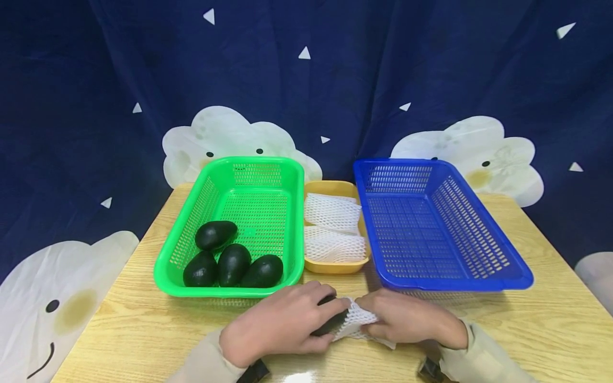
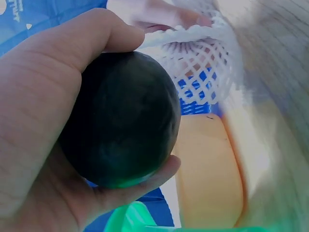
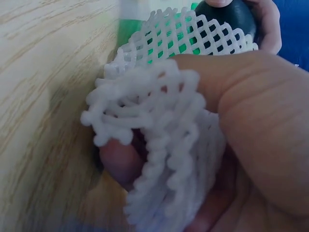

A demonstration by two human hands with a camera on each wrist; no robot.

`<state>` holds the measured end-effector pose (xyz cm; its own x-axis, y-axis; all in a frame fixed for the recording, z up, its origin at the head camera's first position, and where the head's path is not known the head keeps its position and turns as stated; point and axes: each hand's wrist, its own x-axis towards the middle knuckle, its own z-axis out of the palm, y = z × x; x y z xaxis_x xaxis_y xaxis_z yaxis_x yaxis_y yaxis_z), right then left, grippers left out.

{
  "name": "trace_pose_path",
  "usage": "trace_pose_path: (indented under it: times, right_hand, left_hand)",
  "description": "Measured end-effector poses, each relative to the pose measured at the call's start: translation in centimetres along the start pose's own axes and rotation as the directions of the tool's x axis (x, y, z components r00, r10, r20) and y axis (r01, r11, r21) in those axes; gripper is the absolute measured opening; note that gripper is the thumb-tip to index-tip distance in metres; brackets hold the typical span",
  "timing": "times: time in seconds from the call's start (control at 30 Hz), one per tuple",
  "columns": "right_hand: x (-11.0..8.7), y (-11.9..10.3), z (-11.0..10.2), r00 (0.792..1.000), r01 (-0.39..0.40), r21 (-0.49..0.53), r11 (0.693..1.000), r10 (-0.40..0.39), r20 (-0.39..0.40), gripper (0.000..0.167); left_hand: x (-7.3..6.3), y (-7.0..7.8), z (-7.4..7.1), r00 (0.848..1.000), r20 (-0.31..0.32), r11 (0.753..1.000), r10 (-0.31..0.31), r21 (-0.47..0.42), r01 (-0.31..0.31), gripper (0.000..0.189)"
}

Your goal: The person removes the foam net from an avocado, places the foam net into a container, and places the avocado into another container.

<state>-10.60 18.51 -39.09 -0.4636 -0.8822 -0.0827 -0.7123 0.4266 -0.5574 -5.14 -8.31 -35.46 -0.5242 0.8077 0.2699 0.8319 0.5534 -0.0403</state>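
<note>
My left hand [image 1: 287,322] grips a dark avocado [image 2: 123,118], thumb on one side and fingers on the other. In my right hand [image 1: 407,317] is a white foam net sleeve [image 3: 159,125], pinched between thumb and fingers. The mesh's open end faces the avocado, and the two meet or overlap between my hands in the head view. Both hands are low over the table in front of the baskets. Several more avocados [image 1: 233,265] lie at the near end of the green basket [image 1: 160,266].
A yellow tray [image 1: 335,267] with several flat foam net sleeves [image 1: 333,244] stands between the green basket and a blue basket [image 1: 407,229] on the right. All rest on the wooden table [image 1: 119,324]. Behind hangs a dark blue cloud-print curtain [image 1: 335,80].
</note>
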Motion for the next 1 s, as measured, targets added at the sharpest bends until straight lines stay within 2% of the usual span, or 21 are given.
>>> trace_pose_path:
  times: [0.53,0.73,1.0]
  right_hand:
    - [-0.7,-0.1,-0.2,1.0,0.003,-0.024,1.0,-0.004,-0.015,0.017]
    - [-0.3,-0.1,0.0,1.0,0.002,-0.03,1.0,-0.002,-0.014,0.015]
    - [0.2,-0.1,0.2,1.0,-0.007,-0.019,1.0,0.007,-0.003,0.017]
  left_hand:
    - [0.3,-0.1,-1.1,0.996,-0.083,0.999,0.031,-0.018,-0.033,0.05]
    - [0.0,-0.8,-1.8,0.994,-0.105,0.999,0.029,-0.018,-0.031,0.051]
    - [-0.3,-1.6,-2.1,0.986,-0.167,0.998,0.019,-0.052,-0.028,0.051]
